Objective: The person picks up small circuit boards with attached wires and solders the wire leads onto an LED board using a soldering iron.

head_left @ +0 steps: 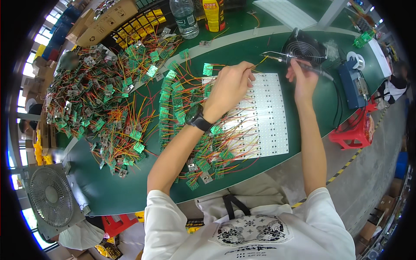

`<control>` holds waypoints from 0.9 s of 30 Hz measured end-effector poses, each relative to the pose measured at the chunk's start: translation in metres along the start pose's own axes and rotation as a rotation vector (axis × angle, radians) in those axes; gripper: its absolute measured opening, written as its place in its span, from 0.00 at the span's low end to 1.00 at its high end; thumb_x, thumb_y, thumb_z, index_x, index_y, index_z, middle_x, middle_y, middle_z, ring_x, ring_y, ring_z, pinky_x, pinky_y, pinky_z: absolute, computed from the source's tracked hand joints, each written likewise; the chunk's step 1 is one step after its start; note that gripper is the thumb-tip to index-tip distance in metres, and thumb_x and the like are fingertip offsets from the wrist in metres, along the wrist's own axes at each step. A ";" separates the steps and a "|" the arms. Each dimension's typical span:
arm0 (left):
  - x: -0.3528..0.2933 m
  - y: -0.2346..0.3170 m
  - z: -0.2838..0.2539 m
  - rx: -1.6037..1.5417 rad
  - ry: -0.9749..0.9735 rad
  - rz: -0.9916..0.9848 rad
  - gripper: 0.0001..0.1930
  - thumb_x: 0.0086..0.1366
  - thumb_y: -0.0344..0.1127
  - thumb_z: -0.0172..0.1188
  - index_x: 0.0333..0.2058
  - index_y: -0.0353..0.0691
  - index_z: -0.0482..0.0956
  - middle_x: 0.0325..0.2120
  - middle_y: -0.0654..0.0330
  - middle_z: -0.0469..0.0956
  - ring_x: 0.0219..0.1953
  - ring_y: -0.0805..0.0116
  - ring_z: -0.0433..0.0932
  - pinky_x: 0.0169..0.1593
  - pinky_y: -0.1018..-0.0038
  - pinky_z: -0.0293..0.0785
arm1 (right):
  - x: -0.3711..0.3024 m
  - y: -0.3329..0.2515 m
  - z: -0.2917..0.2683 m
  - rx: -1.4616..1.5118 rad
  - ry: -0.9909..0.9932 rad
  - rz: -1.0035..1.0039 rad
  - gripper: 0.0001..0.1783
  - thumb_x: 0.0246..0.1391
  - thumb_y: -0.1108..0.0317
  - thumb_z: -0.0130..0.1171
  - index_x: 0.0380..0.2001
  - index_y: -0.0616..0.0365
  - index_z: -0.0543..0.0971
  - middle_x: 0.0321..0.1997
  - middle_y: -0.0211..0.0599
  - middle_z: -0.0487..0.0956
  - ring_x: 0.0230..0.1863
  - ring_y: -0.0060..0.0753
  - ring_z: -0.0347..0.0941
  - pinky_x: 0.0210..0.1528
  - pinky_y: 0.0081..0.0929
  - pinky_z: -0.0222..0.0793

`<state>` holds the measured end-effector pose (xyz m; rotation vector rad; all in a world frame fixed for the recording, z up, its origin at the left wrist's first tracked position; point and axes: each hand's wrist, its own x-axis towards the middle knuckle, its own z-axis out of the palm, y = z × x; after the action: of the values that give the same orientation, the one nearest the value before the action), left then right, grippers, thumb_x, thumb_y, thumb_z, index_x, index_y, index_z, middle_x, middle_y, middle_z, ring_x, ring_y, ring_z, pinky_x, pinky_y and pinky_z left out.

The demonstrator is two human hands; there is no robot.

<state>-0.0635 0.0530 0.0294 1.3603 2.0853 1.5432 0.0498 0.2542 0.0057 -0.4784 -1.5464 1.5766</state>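
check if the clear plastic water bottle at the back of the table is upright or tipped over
Upright. The clear plastic water bottle stands on its base at the far edge of the green table, beside a yellow bottle.

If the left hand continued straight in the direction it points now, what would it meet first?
Probably the soldering iron held in the right hand: the left hand pinches a thin wire toward its tip. Behind stands the small black fan. Depth is unclear.

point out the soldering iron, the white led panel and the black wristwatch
soldering iron (313, 69), head view, on its handle by the right hand
white led panel (271, 125), head view, on its bare middle
black wristwatch (196, 117), head view, on its face, left wrist
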 end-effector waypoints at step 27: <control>-0.009 -0.006 0.015 0.759 -0.055 0.266 0.06 0.55 0.25 0.53 0.33 0.33 0.72 0.31 0.51 0.76 0.28 0.53 0.79 0.28 0.63 0.74 | -0.027 -0.006 -0.047 0.042 -0.037 0.144 0.10 0.55 0.73 0.60 0.38 0.69 0.76 0.26 0.41 0.78 0.22 0.27 0.74 0.23 0.20 0.66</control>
<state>-0.0523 0.0553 0.0146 1.9432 2.6679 0.7573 0.1030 0.2611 -0.0041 -0.5499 -1.5319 1.7337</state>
